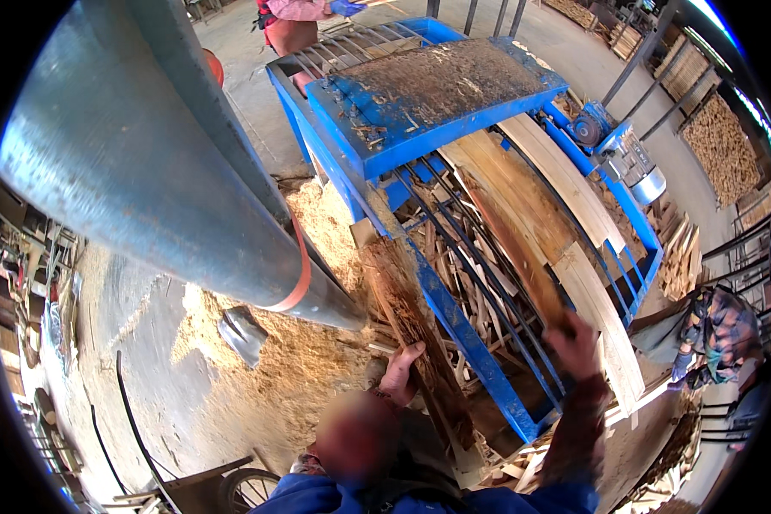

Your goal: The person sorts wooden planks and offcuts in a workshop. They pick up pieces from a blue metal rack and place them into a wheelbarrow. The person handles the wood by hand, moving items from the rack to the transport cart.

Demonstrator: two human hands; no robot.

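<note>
My left hand [400, 373] is closed around the left edge of a rough, bark-edged wooden slab [398, 287]. The slab slants along the left side of a blue-framed machine [467, 330], and its near end lies close to my body. Over the machine's bed, my right hand [574, 344] is closed at the near end of a brown-edged board [516, 267], both blurred by motion. The board's far part runs under the machine's dusty blue cover [445, 81]. Paler planks [604, 321] lie alongside it to the right.
A large grey metal duct [171, 163] slopes down at the left into sawdust [291, 351]. Wood offcuts [454, 274] show beneath the bars. A motor [634, 163] sits on the machine's right side. One person [291, 21] stands beyond it, another [720, 334] at right. A spoked wheel [248, 490] is lower left.
</note>
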